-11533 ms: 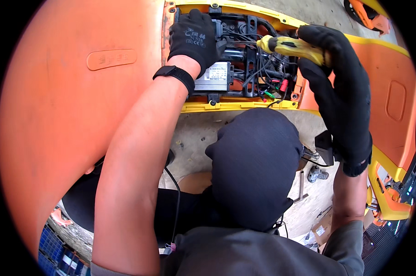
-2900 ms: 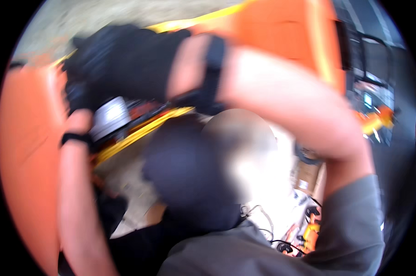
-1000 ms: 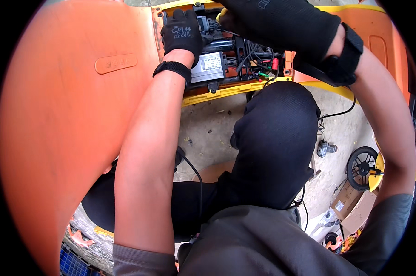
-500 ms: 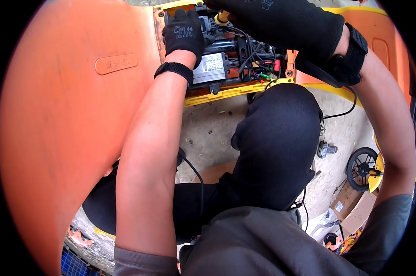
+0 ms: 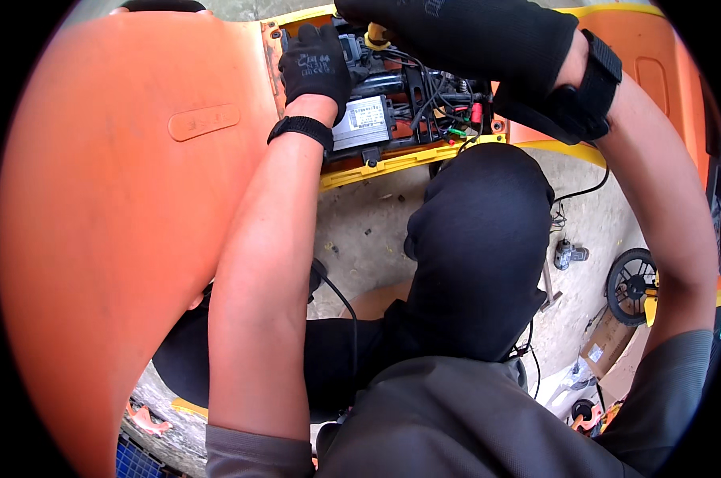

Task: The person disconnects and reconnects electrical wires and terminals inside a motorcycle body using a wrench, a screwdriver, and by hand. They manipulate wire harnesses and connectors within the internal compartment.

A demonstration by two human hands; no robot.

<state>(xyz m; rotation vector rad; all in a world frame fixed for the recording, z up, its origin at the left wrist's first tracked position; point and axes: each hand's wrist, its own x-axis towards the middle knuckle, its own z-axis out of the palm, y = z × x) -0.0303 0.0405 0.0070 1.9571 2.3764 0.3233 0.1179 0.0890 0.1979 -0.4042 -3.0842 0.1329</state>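
My left hand [image 5: 317, 73], in a black glove, reaches into an open compartment of an orange-bodied vehicle. Its fingers curl down among black parts at the left end; their tips and anything under them are hidden. Above the compartment, my black-gloved right hand [image 5: 476, 44] stretches leftward with fingers bent in. A yellow piece [image 5: 374, 37] shows at those fingers, its kind unclear. Below lies a silver finned box with a white label [image 5: 363, 122], beside bundled black wires [image 5: 431, 89] and a red connector [image 5: 477, 112]. A yellow rim [image 5: 392, 165] edges the compartment.
A large orange body panel [image 5: 129, 207] fills the left. On the concrete floor to the right are a small grey-black tool [image 5: 566, 255], a spoked black wheel [image 5: 631, 287] and cardboard [image 5: 607, 342]. A black cable [image 5: 340, 293] hangs by my legs.
The view has shifted slightly. My right hand, with the yellow piece at its fingers, sits a little further left; my left hand stays in the same spot over the compartment.
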